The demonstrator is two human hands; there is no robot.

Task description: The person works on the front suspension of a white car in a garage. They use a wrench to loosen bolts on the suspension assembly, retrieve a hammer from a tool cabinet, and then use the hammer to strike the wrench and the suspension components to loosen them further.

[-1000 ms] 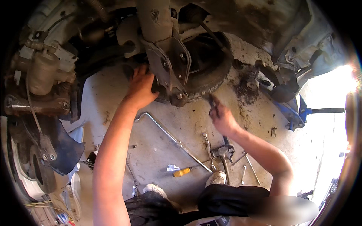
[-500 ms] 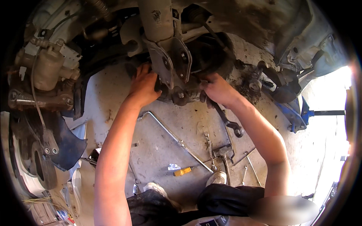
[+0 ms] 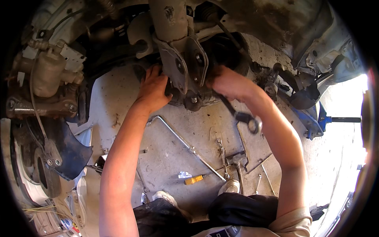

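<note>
Above you, filling the upper half of the frame, hangs the grimy car underbody (image 3: 276,23), dull metal caked in dirt, and from its middle the thick, tube-shaped strut (image 3: 167,19) drops into a forked steel bracket (image 3: 185,63) with two bolt heads. Behind the bracket sits the dark round hub (image 3: 229,55), at the centre top of the frame. Below lies the stained, pale concrete floor (image 3: 118,94), rough and spotted with oil. Your left hand (image 3: 154,89) presses, fingers curled, against the left side of the bracket; whether it truly grips anything cannot be told. Your right hand (image 3: 229,83) is clenched around a long dark wrench (image 3: 239,113), whose ring end hangs free toward the lower right while its working end is hidden behind the bracket. If the wrench slips off a greasy bolt, your knuckles could strike the bracket's hard edges. On the floor, centre frame, lie a bent steel rod (image 3: 185,144), a hammer (image 3: 237,160) and a small yellow-handled screwdriver (image 3: 193,180).
</note>
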